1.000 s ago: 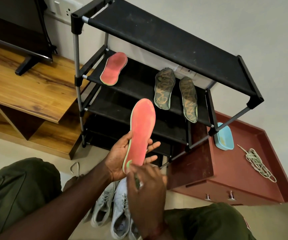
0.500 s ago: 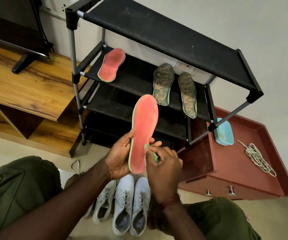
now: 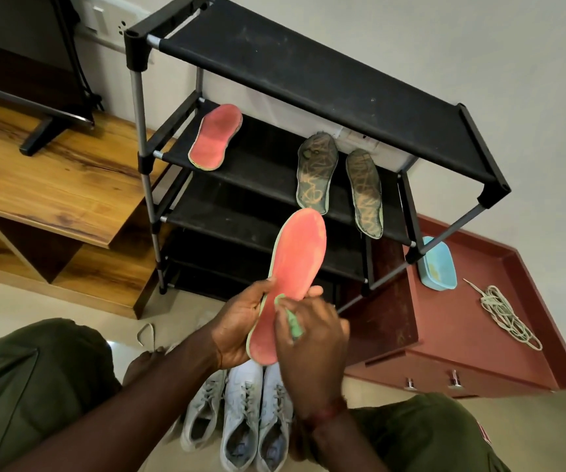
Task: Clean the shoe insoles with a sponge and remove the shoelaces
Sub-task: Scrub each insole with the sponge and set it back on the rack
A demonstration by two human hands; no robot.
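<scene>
No readable text, label, brand, number or sign anywhere. Only scribbled, wavy yellowish lines on the two dark insoles (image 3: 316, 172) resting on the second tier of the black shoe rack (image 3: 326, 80), forming no letters. Plain, unmarked surface on the red insole (image 3: 295, 267) held in front of the rack. Small pale patch with dark specks on the wall just behind the rack's top tier, too small to read. Red-and-white mark at the trouser edge (image 3: 484, 434), far below the rack to the right, cut off and illegible.
</scene>
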